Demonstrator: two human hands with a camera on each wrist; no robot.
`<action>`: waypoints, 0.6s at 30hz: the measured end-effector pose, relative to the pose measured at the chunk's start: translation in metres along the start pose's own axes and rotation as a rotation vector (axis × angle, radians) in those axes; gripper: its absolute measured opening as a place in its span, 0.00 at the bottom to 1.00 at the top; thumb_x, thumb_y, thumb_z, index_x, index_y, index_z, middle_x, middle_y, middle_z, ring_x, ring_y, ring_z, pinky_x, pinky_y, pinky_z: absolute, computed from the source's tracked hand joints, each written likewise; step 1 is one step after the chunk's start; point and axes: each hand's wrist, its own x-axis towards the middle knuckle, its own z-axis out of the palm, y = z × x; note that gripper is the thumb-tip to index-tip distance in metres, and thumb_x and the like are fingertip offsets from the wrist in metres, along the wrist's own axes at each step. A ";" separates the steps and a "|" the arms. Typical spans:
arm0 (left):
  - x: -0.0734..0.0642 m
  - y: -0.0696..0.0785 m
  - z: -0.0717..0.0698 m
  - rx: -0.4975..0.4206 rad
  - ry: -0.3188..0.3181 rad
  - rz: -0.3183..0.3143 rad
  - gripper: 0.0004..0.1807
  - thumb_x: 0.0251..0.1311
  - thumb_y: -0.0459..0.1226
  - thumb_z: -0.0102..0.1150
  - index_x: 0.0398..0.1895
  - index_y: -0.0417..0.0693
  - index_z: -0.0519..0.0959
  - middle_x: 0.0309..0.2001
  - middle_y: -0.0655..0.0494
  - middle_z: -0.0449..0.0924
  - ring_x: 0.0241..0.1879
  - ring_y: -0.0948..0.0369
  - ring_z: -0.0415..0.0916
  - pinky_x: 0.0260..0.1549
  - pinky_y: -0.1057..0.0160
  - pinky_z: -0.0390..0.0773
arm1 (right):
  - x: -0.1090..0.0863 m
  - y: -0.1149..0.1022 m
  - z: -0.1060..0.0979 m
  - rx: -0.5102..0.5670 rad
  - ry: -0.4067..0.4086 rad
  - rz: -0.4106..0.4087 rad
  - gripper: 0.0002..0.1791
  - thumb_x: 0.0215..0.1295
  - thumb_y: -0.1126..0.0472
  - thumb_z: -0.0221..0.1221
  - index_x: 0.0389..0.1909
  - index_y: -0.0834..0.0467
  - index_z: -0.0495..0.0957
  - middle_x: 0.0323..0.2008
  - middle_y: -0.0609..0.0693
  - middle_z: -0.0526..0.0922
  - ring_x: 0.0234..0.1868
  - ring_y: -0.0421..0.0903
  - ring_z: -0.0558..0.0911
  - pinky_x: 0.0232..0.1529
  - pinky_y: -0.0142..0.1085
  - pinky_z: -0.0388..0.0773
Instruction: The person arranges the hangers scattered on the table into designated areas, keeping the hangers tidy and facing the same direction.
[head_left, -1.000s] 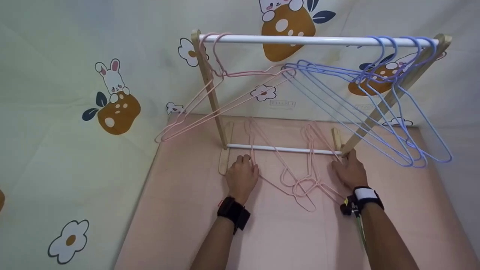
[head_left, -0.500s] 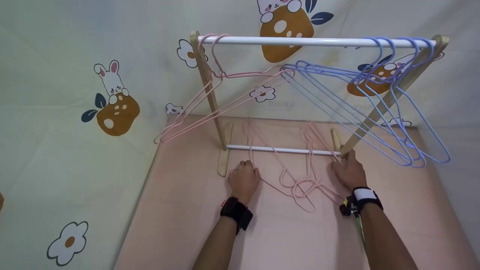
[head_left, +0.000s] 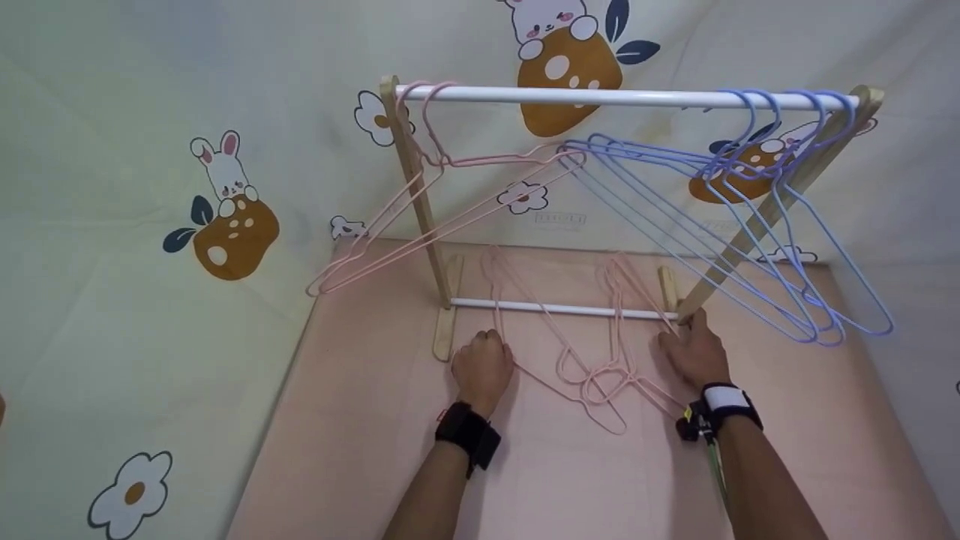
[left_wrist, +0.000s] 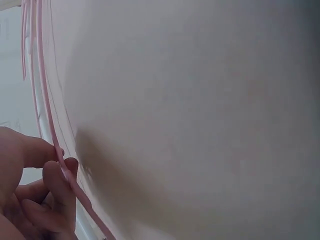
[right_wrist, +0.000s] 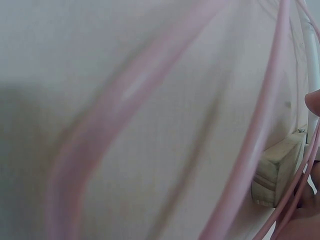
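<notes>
My left hand (head_left: 481, 371) pinches the wire of a pink clothes hanger (head_left: 544, 379) between thumb and fingers; the left wrist view shows the pink wire (left_wrist: 46, 95) running through the fingertips. This hanger lies low, across the lower white bar of a wooden clothes rack (head_left: 445, 337). Beside it, more pink hanger wire (head_left: 616, 322) lies looped and overlapping. My right hand (head_left: 699, 352) grips the rack's base at the right leg, covering the foot's front part. In the right wrist view, pink wires (right_wrist: 262, 107) pass close to that hand and the wooden foot (right_wrist: 275, 172).
Two pink hangers (head_left: 465, 160) hang at the left end of the rack's upper white bar (head_left: 570, 95). Several blue hangers (head_left: 750, 217) hang at its right end and reach over my right hand. A patterned cloth wall (head_left: 232, 360) stands behind and left of the pink surface (head_left: 330, 405).
My left hand has drawn slightly nearer to me, away from the lower bar, still pinching the hanger. My right hand stays at the rack's base. The head view has tilted up a little.
</notes>
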 end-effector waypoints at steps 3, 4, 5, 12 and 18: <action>0.002 -0.001 -0.002 0.003 0.003 -0.003 0.09 0.69 0.39 0.74 0.36 0.40 0.89 0.29 0.51 0.86 0.25 0.52 0.86 0.19 0.54 0.81 | 0.000 0.000 -0.001 0.004 -0.001 -0.004 0.33 0.77 0.48 0.60 0.70 0.62 0.60 0.65 0.76 0.75 0.51 0.66 0.77 0.47 0.54 0.72; 0.002 -0.001 -0.002 0.005 0.007 -0.002 0.09 0.69 0.38 0.74 0.36 0.40 0.89 0.29 0.51 0.85 0.24 0.52 0.85 0.18 0.54 0.80 | 0.000 0.000 -0.001 0.005 -0.001 -0.007 0.34 0.77 0.48 0.60 0.71 0.63 0.60 0.65 0.76 0.75 0.51 0.66 0.77 0.47 0.54 0.72; 0.003 -0.002 -0.003 0.010 0.016 0.005 0.09 0.69 0.38 0.74 0.35 0.40 0.89 0.28 0.51 0.85 0.23 0.53 0.85 0.17 0.55 0.79 | 0.000 0.000 -0.001 0.006 0.000 -0.011 0.35 0.77 0.48 0.60 0.72 0.63 0.59 0.65 0.76 0.75 0.51 0.66 0.77 0.47 0.54 0.72; 0.008 -0.008 -0.006 0.043 0.140 0.104 0.07 0.66 0.30 0.72 0.29 0.36 0.87 0.26 0.48 0.84 0.20 0.53 0.84 0.12 0.55 0.76 | -0.001 -0.002 -0.001 -0.014 0.040 -0.042 0.35 0.76 0.49 0.61 0.73 0.64 0.60 0.64 0.78 0.77 0.51 0.66 0.78 0.52 0.60 0.74; 0.015 -0.012 -0.014 0.070 0.130 0.100 0.06 0.68 0.29 0.70 0.31 0.37 0.88 0.28 0.49 0.85 0.23 0.53 0.85 0.13 0.55 0.77 | -0.001 -0.002 0.000 -0.006 0.018 -0.012 0.38 0.76 0.49 0.62 0.75 0.64 0.58 0.68 0.78 0.74 0.57 0.68 0.78 0.57 0.62 0.73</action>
